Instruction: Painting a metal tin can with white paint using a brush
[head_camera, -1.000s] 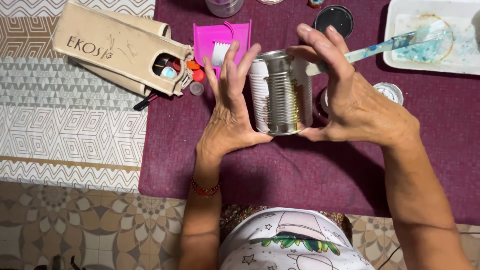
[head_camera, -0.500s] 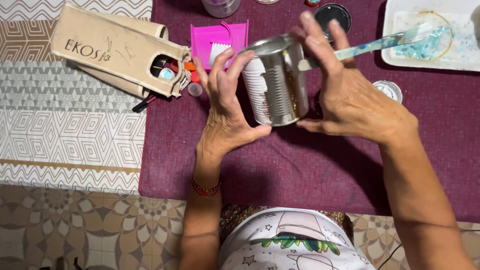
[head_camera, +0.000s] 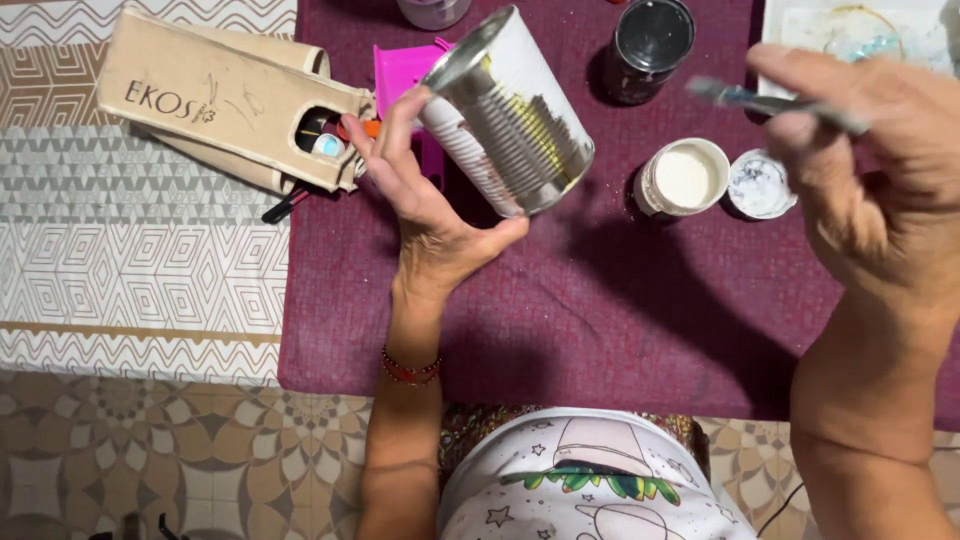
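The left hand (head_camera: 425, 215) grips a ribbed tin can (head_camera: 510, 115), partly painted white, tilted above the purple cloth (head_camera: 560, 320) on the worktop; its fingers (head_camera: 385, 140) wrap the can's left side and the thumb presses its lower edge. The right hand (head_camera: 880, 170) pinches a paintbrush (head_camera: 775, 100), well apart from the can. Half a second ago that hand touched the can; now only the left holds it, and an open pot of white paint (head_camera: 685, 178) shows. The brush is blurred, its bristles hard to make out.
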